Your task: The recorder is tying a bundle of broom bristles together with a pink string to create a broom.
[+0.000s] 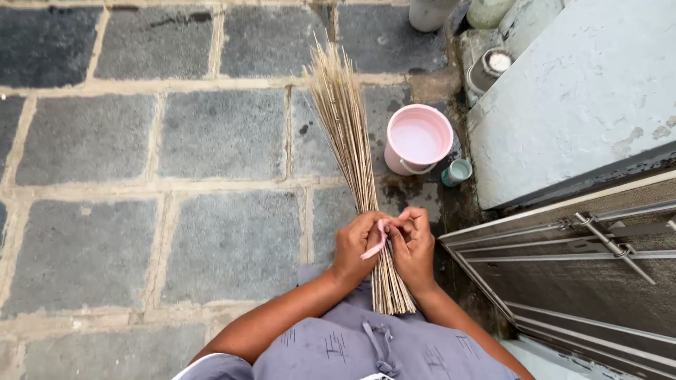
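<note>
Gripping a pale stick broom [346,134] (bristles fanned outward), left hand [357,246], right hand [412,243], fingers pinching a pink band [377,243]

no packages, no labels, no signs, no screens in view

A bucket [418,138] stands right of the broom [350,141], cup [457,172] beside it.

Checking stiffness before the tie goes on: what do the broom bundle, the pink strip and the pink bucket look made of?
Broom bundle: thin dry plant sticks, tan, matte, splayed at the tips. Pink strip, between both hands: soft and bending, probably cloth or plastic. Pink bucket: smooth, even-coloured, likely plastic.
</note>
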